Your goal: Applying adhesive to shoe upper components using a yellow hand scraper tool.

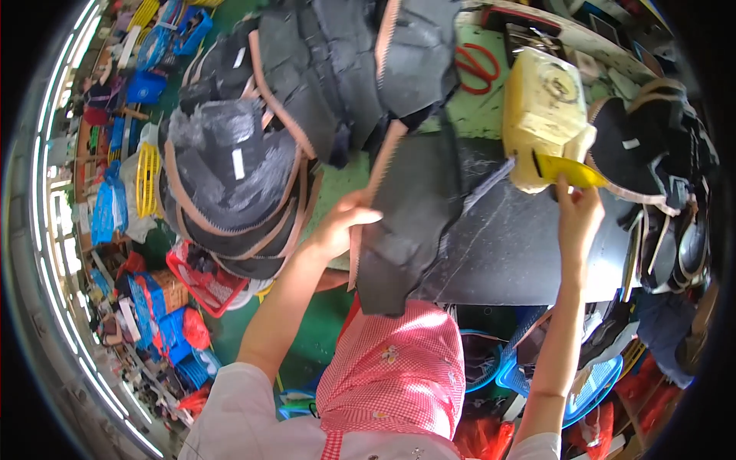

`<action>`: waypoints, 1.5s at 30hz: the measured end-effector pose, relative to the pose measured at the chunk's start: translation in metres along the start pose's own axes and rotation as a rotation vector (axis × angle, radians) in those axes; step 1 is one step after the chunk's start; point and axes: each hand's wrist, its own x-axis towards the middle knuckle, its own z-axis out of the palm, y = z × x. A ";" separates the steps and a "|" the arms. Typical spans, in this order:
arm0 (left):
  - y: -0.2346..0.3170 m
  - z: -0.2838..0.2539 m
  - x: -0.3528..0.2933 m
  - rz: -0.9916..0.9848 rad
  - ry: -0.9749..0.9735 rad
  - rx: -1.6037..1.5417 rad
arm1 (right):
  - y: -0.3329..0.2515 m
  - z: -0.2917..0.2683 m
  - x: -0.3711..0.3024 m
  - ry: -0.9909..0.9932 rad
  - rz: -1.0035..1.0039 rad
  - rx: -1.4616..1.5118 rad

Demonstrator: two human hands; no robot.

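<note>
My left hand [341,224] grips a dark grey shoe-upper piece [410,215] with a tan toothed edge, holding it over the black work mat [521,245]. My right hand [579,218] reaches up to a yellow brush or spatula [571,170] that sticks out of a pale yellow glue container [544,115] standing on the table; my fingers pinch its handle end. A stack of similar dark upper pieces [238,169] lies to the left of my left hand.
More dark uppers [345,61] are piled at the table's back. Red scissors [477,67] lie on the green table top [468,115]. Finished uppers [667,153] are heaped at the right. Red basket [203,280] and blue baskets [590,387] stand on the floor below.
</note>
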 end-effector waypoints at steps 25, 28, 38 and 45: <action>0.244 0.049 0.132 0.487 -0.332 -0.102 | 0.339 -0.220 0.016 0.751 0.436 0.108; 0.228 0.088 0.135 0.500 -0.386 -0.187 | 0.359 -0.224 0.051 0.643 0.514 0.315; 0.252 0.066 0.137 0.396 0.081 0.115 | 0.304 -0.272 0.069 -0.011 0.890 0.911; 0.234 0.051 0.157 1.100 0.710 1.939 | 0.237 -0.300 0.035 0.055 0.822 0.858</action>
